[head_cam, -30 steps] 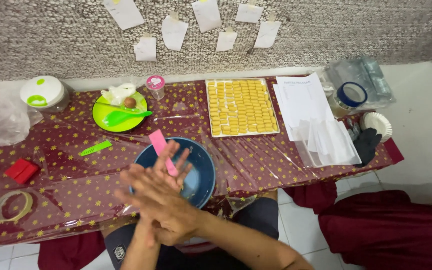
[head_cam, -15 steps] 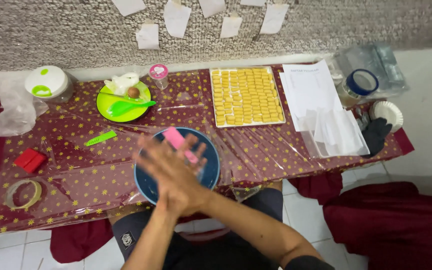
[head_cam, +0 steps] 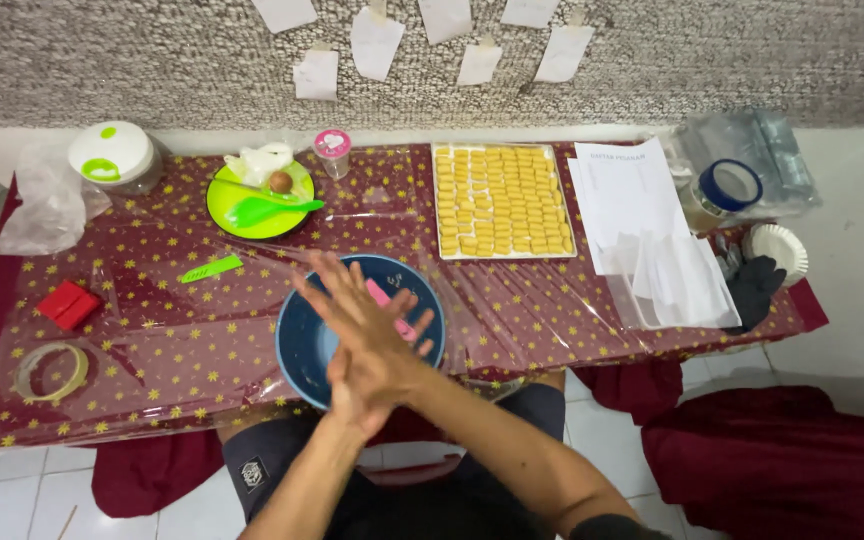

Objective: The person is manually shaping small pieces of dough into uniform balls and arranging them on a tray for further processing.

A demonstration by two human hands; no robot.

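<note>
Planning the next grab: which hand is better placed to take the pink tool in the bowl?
Probably the left hand. Both palms are pressed together over the blue bowl, but the left one's fingertips end right beside the pink tool, while the right hand stretches up-left, away from it.

A bowl (head_cam: pixel 302 345) sits at the table's (head_cam: pixel 552 310) near edge, the hands (head_cam: pixel 367 335) pressed together over it. Left of it lie a tape roll (head_cam: pixel 50 371) and a small box (head_cam: pixel 68 304). Behind it stand a plate (head_cam: pixel 252 210) and a jar (head_cam: pixel 332 153); right of those, a tray of pastries (head_cam: pixel 502 200), then paper sheets (head_cam: pixel 642 215).
</note>
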